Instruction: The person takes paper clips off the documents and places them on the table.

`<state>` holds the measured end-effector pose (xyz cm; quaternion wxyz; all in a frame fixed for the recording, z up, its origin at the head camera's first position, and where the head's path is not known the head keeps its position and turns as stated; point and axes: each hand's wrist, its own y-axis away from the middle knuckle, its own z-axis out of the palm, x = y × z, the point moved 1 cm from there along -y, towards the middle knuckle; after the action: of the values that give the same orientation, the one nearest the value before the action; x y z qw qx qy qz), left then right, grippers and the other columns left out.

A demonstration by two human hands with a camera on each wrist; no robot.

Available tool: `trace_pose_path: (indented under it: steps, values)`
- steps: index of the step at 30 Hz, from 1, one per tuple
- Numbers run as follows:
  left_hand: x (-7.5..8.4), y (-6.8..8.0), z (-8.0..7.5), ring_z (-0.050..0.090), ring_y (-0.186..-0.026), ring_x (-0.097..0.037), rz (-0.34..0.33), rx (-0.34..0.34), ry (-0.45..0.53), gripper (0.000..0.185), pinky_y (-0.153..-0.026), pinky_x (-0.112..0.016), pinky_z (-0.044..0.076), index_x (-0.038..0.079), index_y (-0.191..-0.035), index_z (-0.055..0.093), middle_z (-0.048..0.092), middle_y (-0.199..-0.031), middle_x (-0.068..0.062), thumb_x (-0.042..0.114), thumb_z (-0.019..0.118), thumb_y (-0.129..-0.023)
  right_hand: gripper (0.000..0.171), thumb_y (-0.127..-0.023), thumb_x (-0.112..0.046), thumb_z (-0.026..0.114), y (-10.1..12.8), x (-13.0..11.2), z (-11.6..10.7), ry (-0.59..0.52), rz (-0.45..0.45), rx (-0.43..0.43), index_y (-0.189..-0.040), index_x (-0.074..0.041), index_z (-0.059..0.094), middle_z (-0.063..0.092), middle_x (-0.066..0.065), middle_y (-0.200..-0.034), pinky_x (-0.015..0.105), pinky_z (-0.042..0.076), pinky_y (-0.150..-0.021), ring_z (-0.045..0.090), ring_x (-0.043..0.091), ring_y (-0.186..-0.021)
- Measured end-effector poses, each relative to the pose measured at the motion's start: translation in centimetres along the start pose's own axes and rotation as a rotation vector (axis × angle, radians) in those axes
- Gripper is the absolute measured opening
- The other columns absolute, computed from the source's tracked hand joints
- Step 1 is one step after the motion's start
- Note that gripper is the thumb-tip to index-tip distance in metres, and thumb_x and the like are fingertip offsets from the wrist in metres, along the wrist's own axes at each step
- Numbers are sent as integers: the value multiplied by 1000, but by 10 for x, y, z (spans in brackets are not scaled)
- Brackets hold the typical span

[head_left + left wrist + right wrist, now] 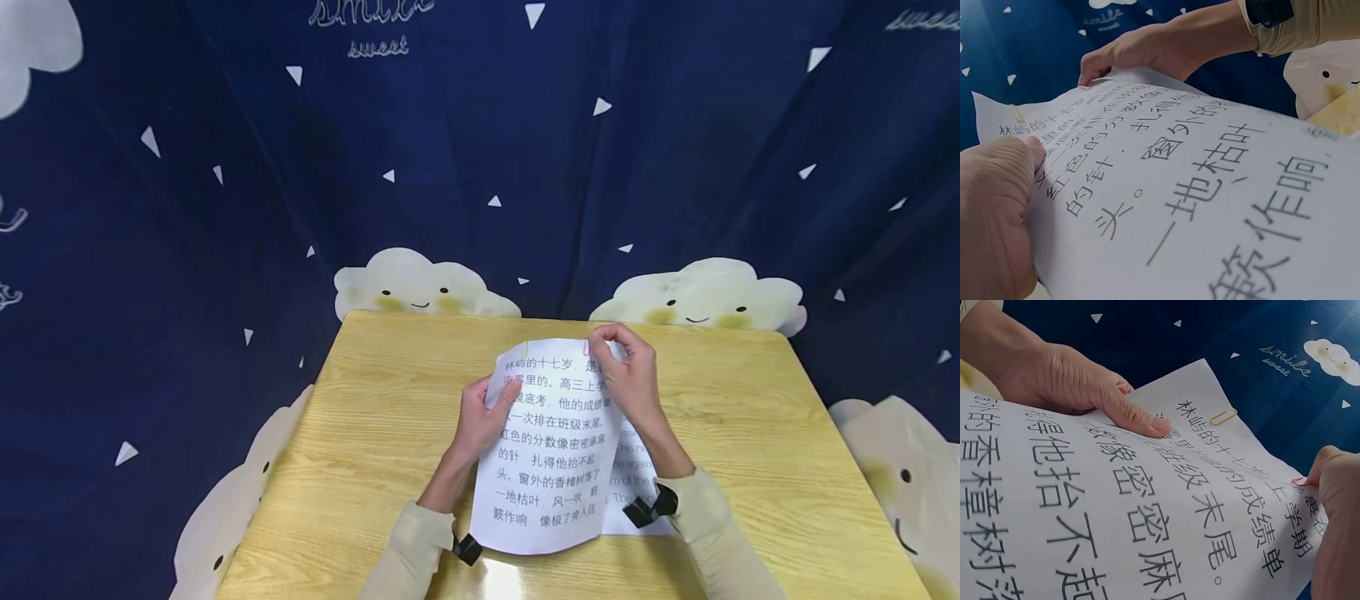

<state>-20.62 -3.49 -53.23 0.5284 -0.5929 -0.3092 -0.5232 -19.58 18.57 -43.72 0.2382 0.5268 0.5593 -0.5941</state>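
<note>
- We see a white printed sheet (551, 450) held up over the near middle of the wooden table (375, 433), bowed slightly and covered in large black Chinese characters.
- Our left hand (483, 417) grips its left edge, thumb pressed flat on the printed face, fingers behind the page.
- Our right hand (630, 375) pinches the top right corner, fingers curled over the edge at a pink paper clip (1300, 482).
- A yellow paper clip (1223, 417) sits on the top edge near the left corner.
- A second sheet (637, 492) with English print lies flat on the table under the right wrist, mostly covered by the held page and the sleeve.
- Behind the table hangs a dark blue curtain (480, 167) with white triangles and smiling clouds.
- Readable writing: the page opens "林屿的十七岁"; further down, "窗外的香樟树"; the curtain bears "smile" and "sweet".
</note>
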Motion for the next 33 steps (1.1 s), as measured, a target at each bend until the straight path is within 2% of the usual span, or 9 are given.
trace_pose_path:
  steps: [8,16,20,23,28,30,33]
  values:
    - [-1,0,0,74,-58,-21,-13,7,-21,28,-47,-37,60,-3,-118,72,76,-86,-21,22,64,-106,11,-100,0,66,1,0,1,-22,-7,19,-96,10,68,68,24,-98,17,44,-82,58,5,-89]
    - [-1,2,-1,77,-66,-29,-41,-41,14,31,-53,-44,63,0,-124,71,78,-94,-20,25,63,-107,10,-100,-1,66,3,1,1,-14,-1,31,-95,7,68,68,19,-95,17,43,-83,58,5,-88]
    - [-5,6,-6,77,-66,-29,-58,-34,0,32,-53,-42,63,1,-121,72,78,-91,-18,28,65,-106,15,-101,-2,66,-5,10,-8,-118,-23,85,-94,11,66,69,11,-85,12,50,-70,61,3,-72]
    - [-9,10,-13,76,-61,-27,-63,-1,-16,29,-50,-40,62,-1,-117,73,77,-86,-18,25,67,-105,22,-103,-5,65,-16,19,-22,-209,-65,85,-96,16,63,67,9,-78,13,51,-55,64,8,-59]
    - [-12,11,-18,74,-58,-25,-46,36,-19,27,-47,-39,61,-3,-114,73,76,-82,-19,21,67,-105,21,-106,-4,60,-21,28,-30,-174,-82,-6,-101,17,61,66,21,-81,16,50,-61,67,14,-68]
    - [-13,11,-17,74,-59,-25,-48,34,-9,27,-48,-38,61,-4,-115,73,76,-83,-19,21,67,-105,20,-106,-4,60,-19,34,-28,-166,-56,-18,-103,16,61,67,20,-84,16,50,-63,67,14,-73]
    - [-16,12,-15,75,-59,-24,-60,36,-2,27,-48,-38,61,-4,-116,72,77,-84,-19,20,67,-105,23,-106,-10,62,-15,38,-27,-168,-22,-23,-105,13,62,69,10,-88,15,50,-64,67,12,-77]
